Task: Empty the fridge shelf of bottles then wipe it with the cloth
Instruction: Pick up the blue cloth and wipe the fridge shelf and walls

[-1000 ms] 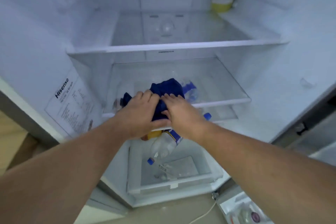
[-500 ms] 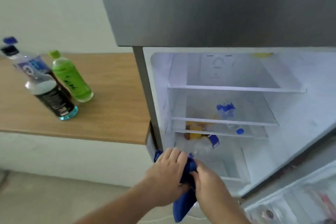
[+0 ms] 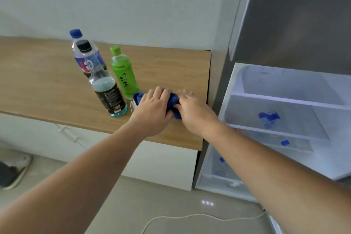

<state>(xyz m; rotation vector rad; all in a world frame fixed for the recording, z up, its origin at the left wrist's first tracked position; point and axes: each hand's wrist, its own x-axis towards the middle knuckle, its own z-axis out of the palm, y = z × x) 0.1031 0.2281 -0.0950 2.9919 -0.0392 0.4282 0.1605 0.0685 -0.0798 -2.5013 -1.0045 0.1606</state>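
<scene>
Hands, left hand [image 3: 152, 107] and right hand [image 3: 191, 110], grip crumpled blue cloth [image 3: 173, 103]; a careless sweep may topple the adjacent green plastic tea bottle [image 3: 123, 74].

The one head view looks down and forward, close over a wooden counter [image 3: 47, 85], the open fridge [image 3: 284, 112] probably slightly blurred at right.

Both arms extended forward, forearms bare; left hand [image 3: 152, 108] palm-down, fingers curled closed; right hand [image 3: 191, 110] alongside, fingers likewise closed, thumbs nearly meeting.
</scene>
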